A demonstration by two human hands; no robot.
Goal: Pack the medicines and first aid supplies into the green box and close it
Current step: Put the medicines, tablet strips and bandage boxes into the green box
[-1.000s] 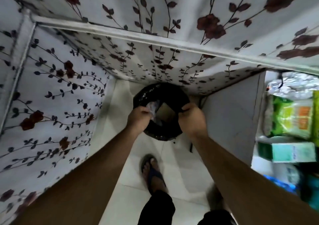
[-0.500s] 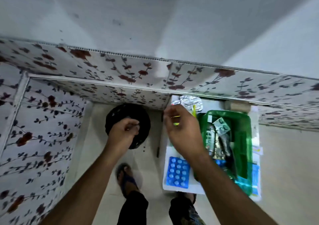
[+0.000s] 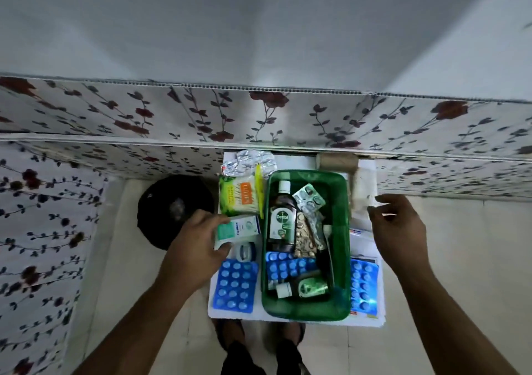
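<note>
Nearest, on the white table (image 3: 239,312): a blue blister sheet (image 3: 235,286) left of the green box (image 3: 339,297), another blue sheet (image 3: 363,288) to its right, both still outside. Inside the box, lying flat: a small green bottle (image 3: 305,287), more blue tablets (image 3: 289,265), a Dettol bottle (image 3: 282,221), foil strips (image 3: 308,199). At mid depth, left hand (image 3: 198,245) closed on a small white-and-teal carton (image 3: 237,230), thumb beneath and fingers over its left end, just beside the box's left wall; right hand (image 3: 398,227) empty, fingers loosely spread, hovering beside the right wall above papers. Probably best to lift the carton clear of the rim, turn it lengthwise and lay it flat in the bare strip along the right side, not across the bottles, so a lid can sit level later. Worth steadying the box wall with the free hand. Farther back: a green-and-orange packet (image 3: 237,196), crumpled foil strips (image 3: 250,160), a brownish roll (image 3: 336,161), all unpacked. No lid visible. On the floor to the left, a black bin (image 3: 172,210).
</note>
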